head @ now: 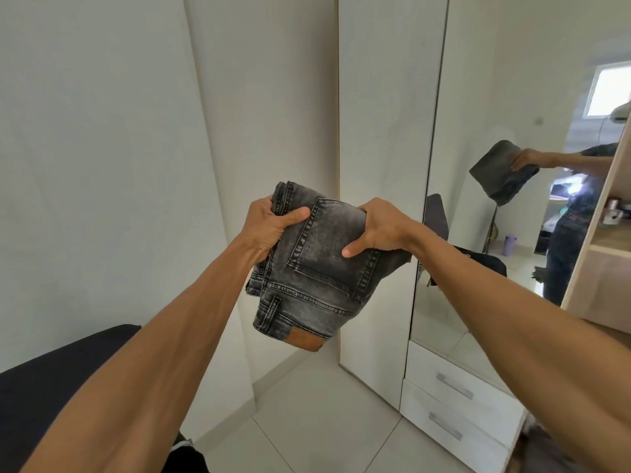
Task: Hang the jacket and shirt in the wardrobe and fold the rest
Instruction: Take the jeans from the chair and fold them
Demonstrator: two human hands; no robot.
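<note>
Grey folded jeans [314,264] sit clamped between the left hand [269,227] and right hand [379,230], which should probably keep gripping both sides so the layers reach the wardrobe shelf [611,242] square.

I see soft, even daylight; the window [611,90] reflected in the mirror [478,165] at upper right is blown out. Wide-angle bending curves the frame edges, and the reflection looks slightly blurred.
</note>
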